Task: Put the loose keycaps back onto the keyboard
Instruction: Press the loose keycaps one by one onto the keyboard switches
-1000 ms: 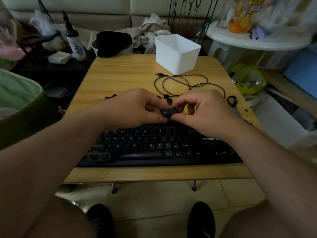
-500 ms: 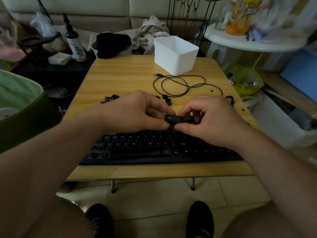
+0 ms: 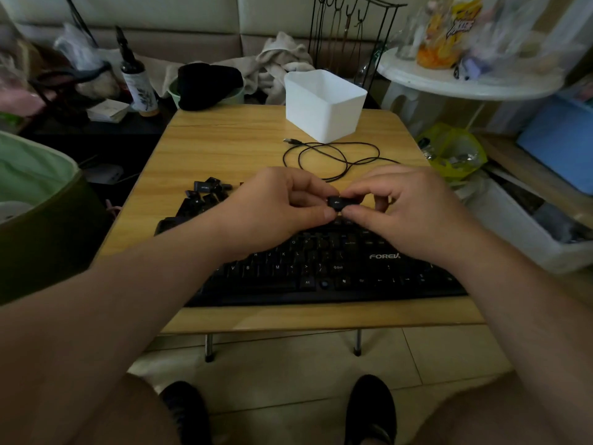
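Looking down from the head camera, one wide black keycap (image 3: 337, 202) is seen pinched between both hands just above the back rows of the keyboard (image 3: 321, 268), at the centre of the frame. The left hand (image 3: 272, 207) is closed on the keycap's left end with thumb and forefinger; the right hand (image 3: 414, 210) is closed on its right end in the same way, the other fingers curled. Whether the keycap touches the keyboard cannot be told, as the fingers hide its underside.

One pile of loose keycaps (image 3: 207, 194) is seen left of centre, just beside the keyboard's back left corner; perhaps six or seven are there, though the dim light blurs the count.

The keyboard lies along the near edge of the wooden table (image 3: 224, 149). Bare wood is left open behind the hands, up to one coiled black cable (image 3: 333, 155) and one white bin (image 3: 324, 104) near the far edge.
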Demonstrator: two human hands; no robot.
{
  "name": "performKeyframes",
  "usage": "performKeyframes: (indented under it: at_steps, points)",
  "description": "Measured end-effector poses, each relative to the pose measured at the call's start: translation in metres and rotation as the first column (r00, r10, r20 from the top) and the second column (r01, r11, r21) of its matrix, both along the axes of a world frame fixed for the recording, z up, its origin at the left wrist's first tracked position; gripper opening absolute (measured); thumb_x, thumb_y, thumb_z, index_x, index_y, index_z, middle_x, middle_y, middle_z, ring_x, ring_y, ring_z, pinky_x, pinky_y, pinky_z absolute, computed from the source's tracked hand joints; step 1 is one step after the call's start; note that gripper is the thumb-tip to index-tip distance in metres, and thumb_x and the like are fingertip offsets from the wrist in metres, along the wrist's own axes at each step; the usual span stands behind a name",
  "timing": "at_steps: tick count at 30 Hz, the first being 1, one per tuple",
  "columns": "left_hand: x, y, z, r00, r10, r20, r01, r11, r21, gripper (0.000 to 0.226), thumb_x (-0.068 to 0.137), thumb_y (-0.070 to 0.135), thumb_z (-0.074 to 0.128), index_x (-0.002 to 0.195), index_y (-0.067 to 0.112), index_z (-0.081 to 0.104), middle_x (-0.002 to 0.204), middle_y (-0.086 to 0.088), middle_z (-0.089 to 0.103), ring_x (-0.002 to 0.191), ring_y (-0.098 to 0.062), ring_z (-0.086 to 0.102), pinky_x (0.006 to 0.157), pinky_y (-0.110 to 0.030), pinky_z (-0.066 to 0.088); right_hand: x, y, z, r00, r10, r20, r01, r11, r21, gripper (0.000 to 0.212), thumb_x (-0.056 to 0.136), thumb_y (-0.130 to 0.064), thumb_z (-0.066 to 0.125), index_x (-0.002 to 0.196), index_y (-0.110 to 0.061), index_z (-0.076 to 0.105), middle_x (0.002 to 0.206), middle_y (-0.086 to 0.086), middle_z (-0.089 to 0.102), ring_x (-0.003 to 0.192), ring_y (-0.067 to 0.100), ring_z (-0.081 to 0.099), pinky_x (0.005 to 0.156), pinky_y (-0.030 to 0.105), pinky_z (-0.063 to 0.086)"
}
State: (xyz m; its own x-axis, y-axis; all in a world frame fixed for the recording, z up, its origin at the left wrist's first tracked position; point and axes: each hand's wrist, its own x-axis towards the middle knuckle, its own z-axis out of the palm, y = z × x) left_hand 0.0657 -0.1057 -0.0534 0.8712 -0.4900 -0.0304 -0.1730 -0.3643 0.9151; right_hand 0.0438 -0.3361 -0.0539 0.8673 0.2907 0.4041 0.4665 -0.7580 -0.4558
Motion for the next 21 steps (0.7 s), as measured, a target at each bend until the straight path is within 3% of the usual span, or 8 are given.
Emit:
performKeyframes:
  at_steps: [2, 5, 8, 13, 18, 21]
  points:
    - [0.005, 0.001, -0.002, 1.000, 0.001, 0.027, -0.003, 0.998, 0.062, 0.029, 0.097, 0.024, 0.073, 0.123, 0.035, 0.069, 0.102, 0.019, 0.078, 0.099, 0.004, 0.071, 0.094, -0.023, 0.053, 0.004, -0.014, 0.004, 0.996, -0.086, -0.030, 0.085, 0.996, -0.020, 0.016, 0.089, -0.034, 0.076, 0.104, -0.038, 0.078, 0.091, -0.021, 0.069, 0.076, 0.001, 0.060, 0.068, 0.027, 0.050]
    - [0.013, 0.004, -0.009, 0.995, 0.055, 0.083, -0.066, 0.988, 0.139, 0.027, 0.100, 0.025, 0.070, 0.123, 0.038, 0.069, 0.104, 0.024, 0.076, 0.099, 0.010, 0.068, 0.090, -0.023, 0.054, 0.011, -0.031, -0.005, 0.956, -0.203, -0.211, 0.194, 0.979, -0.062, 0.010, 0.092, -0.032, 0.075, 0.094, -0.042, 0.075, 0.090, -0.025, 0.066, 0.086, -0.002, 0.060, 0.070, 0.021, 0.046]
    - [0.017, 0.000, -0.015, 0.989, 0.114, 0.093, -0.126, 0.983, 0.132, 0.020, 0.098, 0.025, 0.072, 0.113, 0.037, 0.075, 0.100, 0.020, 0.076, 0.095, 0.004, 0.070, 0.089, -0.029, 0.060, 0.016, -0.025, -0.017, 0.926, -0.201, -0.320, 0.214, 0.977, 0.004, 0.020, 0.093, -0.028, 0.075, 0.082, -0.045, 0.072, 0.092, -0.020, 0.070, 0.093, 0.002, 0.063, 0.084, 0.029, 0.052]
    - [0.015, -0.010, -0.016, 0.981, 0.087, 0.176, -0.127, 0.965, 0.228, 0.015, 0.096, 0.042, 0.071, 0.111, 0.041, 0.075, 0.097, 0.020, 0.073, 0.089, 0.007, 0.065, 0.079, -0.020, 0.054, 0.019, -0.006, -0.018, 0.916, -0.114, -0.384, 0.174, 0.976, 0.128, 0.018, 0.093, -0.023, 0.076, 0.082, -0.037, 0.076, 0.086, -0.016, 0.073, 0.088, 0.004, 0.067, 0.081, 0.029, 0.052]
    - [0.013, -0.025, -0.019, 0.990, 0.106, 0.089, -0.115, 0.989, 0.091, 0.008, 0.093, 0.038, 0.076, 0.098, 0.032, 0.080, 0.084, 0.015, 0.078, 0.081, 0.003, 0.071, 0.077, -0.024, 0.055, 0.016, 0.000, -0.017, 0.944, -0.044, -0.326, 0.130, 0.960, 0.249, 0.023, 0.092, -0.019, 0.077, 0.081, -0.039, 0.075, 0.081, -0.022, 0.073, 0.077, -0.004, 0.065, 0.074, 0.027, 0.050]
    - [0.014, -0.029, -0.020, 0.985, 0.169, 0.031, -0.170, 0.984, 0.047, 0.005, 0.091, 0.033, 0.079, 0.091, 0.028, 0.081, 0.081, 0.008, 0.079, 0.085, -0.011, 0.075, 0.086, -0.038, 0.063, 0.011, -0.001, -0.015, 0.974, -0.101, -0.203, 0.118, 0.991, 0.069, 0.012, 0.086, -0.037, 0.080, 0.084, -0.046, 0.074, 0.086, -0.021, 0.071, 0.080, 0.002, 0.064, 0.074, 0.034, 0.055]
